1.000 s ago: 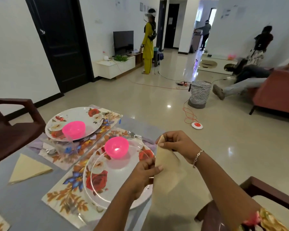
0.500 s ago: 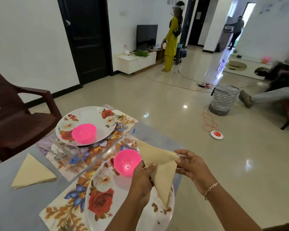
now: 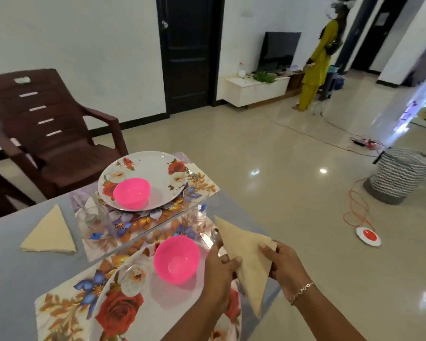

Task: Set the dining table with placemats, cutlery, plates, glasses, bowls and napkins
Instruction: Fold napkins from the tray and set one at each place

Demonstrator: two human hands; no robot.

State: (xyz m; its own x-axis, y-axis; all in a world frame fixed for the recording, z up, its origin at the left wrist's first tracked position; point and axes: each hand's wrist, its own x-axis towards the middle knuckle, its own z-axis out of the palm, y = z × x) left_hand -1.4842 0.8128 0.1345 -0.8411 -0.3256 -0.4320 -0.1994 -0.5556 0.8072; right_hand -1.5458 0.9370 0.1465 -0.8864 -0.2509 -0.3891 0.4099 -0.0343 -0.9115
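Both hands hold a cream napkin (image 3: pixel 247 257) folded into a triangle, just right of the near floral plate (image 3: pixel 138 303). My left hand (image 3: pixel 219 269) pinches its left edge and my right hand (image 3: pixel 284 264) grips its right corner. A pink bowl (image 3: pixel 176 259) sits on that plate, which rests on a floral placemat (image 3: pixel 59 313). A spoon and knife (image 3: pixel 210 238) lie beside my left hand. The far plate (image 3: pixel 155 173) carries another pink bowl (image 3: pixel 131 193) on its own placemat (image 3: pixel 202 183). A second folded napkin (image 3: pixel 49 232) lies on the grey table (image 3: pixel 15 279).
Clear glasses (image 3: pixel 96 215) stand on the far placemat. A brown plastic chair (image 3: pixel 47 134) faces the table's far side. On the floor to the right are a patterned basket (image 3: pixel 401 178), an orange cable (image 3: pixel 354 207) and a round red-and-white disc (image 3: pixel 368 236). A person in yellow (image 3: pixel 317 62) stands by the TV.
The napkin has gone from hanging upright to a flat folded triangle, lowered beside the near plate. My view has swung left, bringing the brown chair into sight.
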